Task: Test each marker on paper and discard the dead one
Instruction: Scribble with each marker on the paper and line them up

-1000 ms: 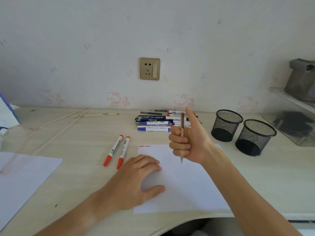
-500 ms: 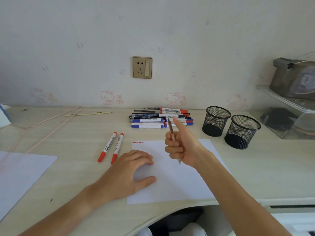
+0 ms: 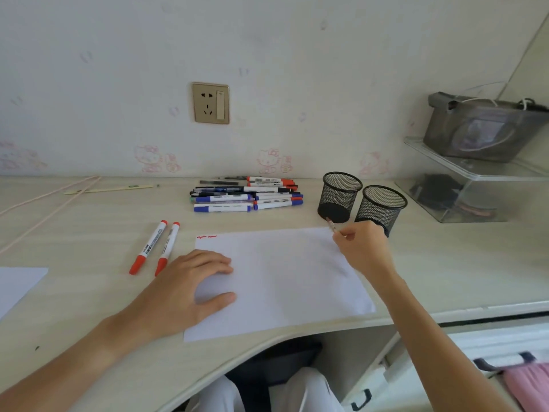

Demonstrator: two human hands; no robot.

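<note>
A white sheet of paper [image 3: 282, 278] lies on the desk with two small red squiggles [image 3: 206, 237] at its top left corner. My left hand [image 3: 190, 289] rests flat on the sheet's left part. My right hand [image 3: 361, 248] grips a thin brownish pen [image 3: 331, 225] at the sheet's far right corner, its end pointing toward the nearer of two black mesh cups [image 3: 338, 197], [image 3: 380, 208]. Two red-capped markers [image 3: 154, 246] lie left of the sheet. A pile of several markers [image 3: 246, 194] sits by the wall.
Another white sheet [image 3: 17, 283] lies at the left edge. A pink cord [image 3: 44, 203] and a pale stick [image 3: 110, 189] cross the back left. Clear boxes [image 3: 463, 188] with a grey case [image 3: 481, 129] on top stand at the right. The desk's curved front edge is near.
My right hand has carried the pen from above the middle of the sheet to the right, toward the mesh cups. My left hand has stayed on the paper. The camera has turned right.
</note>
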